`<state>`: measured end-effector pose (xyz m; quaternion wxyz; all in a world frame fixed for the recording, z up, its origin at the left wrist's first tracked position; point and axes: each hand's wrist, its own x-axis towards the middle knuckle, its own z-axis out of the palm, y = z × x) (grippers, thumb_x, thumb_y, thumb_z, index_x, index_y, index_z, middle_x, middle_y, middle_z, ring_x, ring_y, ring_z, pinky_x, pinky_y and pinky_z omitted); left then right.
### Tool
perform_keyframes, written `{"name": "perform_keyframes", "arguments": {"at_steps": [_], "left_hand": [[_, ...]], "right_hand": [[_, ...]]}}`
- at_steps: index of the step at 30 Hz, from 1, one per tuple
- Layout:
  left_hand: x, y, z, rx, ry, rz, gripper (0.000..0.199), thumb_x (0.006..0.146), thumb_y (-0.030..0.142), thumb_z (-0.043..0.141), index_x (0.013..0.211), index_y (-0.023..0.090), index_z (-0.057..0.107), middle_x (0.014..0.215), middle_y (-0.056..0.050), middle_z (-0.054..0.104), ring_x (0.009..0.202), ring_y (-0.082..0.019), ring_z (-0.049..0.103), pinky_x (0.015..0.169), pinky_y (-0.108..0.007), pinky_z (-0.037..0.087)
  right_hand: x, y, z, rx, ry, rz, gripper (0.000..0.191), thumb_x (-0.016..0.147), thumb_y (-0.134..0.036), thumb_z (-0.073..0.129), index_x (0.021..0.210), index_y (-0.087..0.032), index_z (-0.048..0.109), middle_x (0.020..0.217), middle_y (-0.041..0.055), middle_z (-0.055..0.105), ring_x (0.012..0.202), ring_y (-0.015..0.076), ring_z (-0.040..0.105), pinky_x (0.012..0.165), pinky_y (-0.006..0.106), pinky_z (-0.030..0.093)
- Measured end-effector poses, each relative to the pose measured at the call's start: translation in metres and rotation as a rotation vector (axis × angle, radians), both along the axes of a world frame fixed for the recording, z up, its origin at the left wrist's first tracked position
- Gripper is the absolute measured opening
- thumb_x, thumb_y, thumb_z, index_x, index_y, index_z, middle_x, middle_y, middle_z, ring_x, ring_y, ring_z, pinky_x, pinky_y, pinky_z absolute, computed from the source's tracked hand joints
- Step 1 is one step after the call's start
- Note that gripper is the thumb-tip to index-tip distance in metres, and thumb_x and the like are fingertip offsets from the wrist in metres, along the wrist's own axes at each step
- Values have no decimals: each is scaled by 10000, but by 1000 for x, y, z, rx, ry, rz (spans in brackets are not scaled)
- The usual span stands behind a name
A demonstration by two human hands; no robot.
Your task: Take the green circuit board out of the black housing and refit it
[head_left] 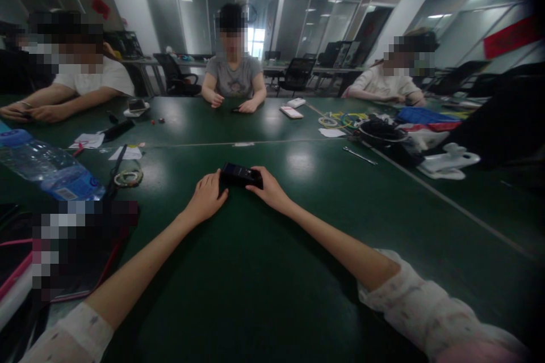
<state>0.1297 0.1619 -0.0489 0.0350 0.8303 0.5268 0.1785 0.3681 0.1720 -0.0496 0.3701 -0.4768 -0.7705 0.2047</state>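
A small black device with a dark screen (238,172) lies on the green table in the head view, screen facing up. Its right end is gripped by my right hand (271,190), with thumb in front and fingers behind. My left hand (205,197) holds the opposite end, fingers bent along the side and thumb near the front corner. Parts of the device's two ends are hidden by my fingers.
A plastic water bottle (51,164) and a tape roll (128,177) are at left. A wrench (360,155), cable coils (340,119) and a white clamp-like object (449,161) lie at right. Three people sit across the green table (255,295); two phones lie near the middle one.
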Motion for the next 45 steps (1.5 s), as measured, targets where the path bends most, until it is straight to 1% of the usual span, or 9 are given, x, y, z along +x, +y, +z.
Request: {"name": "perform_keyframes", "arguments": {"at_steps": [9, 14, 16, 20, 24, 31, 34, 38, 45], "left_hand": [[-1, -1, 2, -7, -13, -6, 619, 950, 441, 356, 1441, 73, 270, 1408, -203, 434, 1322, -307, 379, 1068, -501, 332], [-3, -1, 2, 29, -8, -43, 521, 955, 422, 357, 1385, 128, 372, 1404, -161, 443, 1322, -284, 374, 1073, -494, 327], [-3, -1, 2, 33, -1, -54, 495, 959, 415, 355, 1358, 129, 410, 1402, -157, 442, 1322, -282, 371, 1073, -492, 328], [-2, -1, 2, 41, 11, -47, 484, 959, 412, 362, 1339, 121, 434, 1397, -160, 446, 1318, -289, 372, 1072, -497, 327], [-3, 0, 1, 36, 18, -49, 491, 962, 414, 356, 1345, 116, 431, 1403, -161, 443, 1322, -289, 369, 1074, -500, 326], [-2, -1, 4, 9, 10, -43, 500, 960, 421, 357, 1351, 119, 430, 1415, -160, 437, 1329, -292, 368, 1077, -505, 326], [-2, -2, 6, -1, 8, -45, 505, 961, 420, 353, 1356, 115, 426, 1419, -161, 433, 1331, -293, 366, 1079, -505, 324], [-2, -1, 5, -14, 4, -42, 502, 956, 420, 360, 1354, 121, 430, 1421, -159, 432, 1332, -294, 365, 1078, -509, 324], [-3, 0, 3, -2, -2, -48, 504, 956, 427, 353, 1349, 121, 433, 1417, -158, 433, 1331, -291, 364, 1073, -507, 333]], "right_hand": [[-2, -5, 7, -2, 61, -21, 483, 808, -235, 672, 1234, -208, 445, 1198, 101, 576, 1120, 243, 576, 970, 471, 480], [-4, -7, 10, 59, 180, -46, 459, 833, -250, 642, 1237, -220, 425, 1211, 96, 565, 1112, 236, 587, 985, 457, 486], [-3, -6, 10, 118, 223, -85, 469, 844, -284, 630, 1252, -223, 406, 1225, 102, 549, 1121, 237, 577, 985, 443, 487], [0, -4, 7, 218, 262, -226, 492, 865, -328, 592, 1286, -210, 367, 1245, 126, 513, 1155, 248, 537, 1005, 434, 460], [6, 2, -2, 212, 253, -343, 484, 853, -284, 584, 1276, -194, 367, 1240, 138, 504, 1160, 261, 522, 1011, 468, 442], [14, 17, -17, 106, 217, -427, 463, 776, -205, 630, 1192, -193, 427, 1151, 117, 537, 1110, 285, 537, 998, 536, 429], [14, 17, -19, 117, 153, -455, 500, 756, -204, 647, 1206, -188, 430, 1180, 132, 509, 1136, 304, 506, 999, 549, 414], [13, 12, -17, 148, 132, -483, 598, 759, -278, 667, 1279, -201, 381, 1226, 148, 449, 1182, 329, 450, 999, 582, 389], [12, 11, -15, 150, 111, -501, 600, 769, -299, 668, 1284, -195, 379, 1212, 148, 435, 1151, 321, 455, 967, 563, 420]]}}
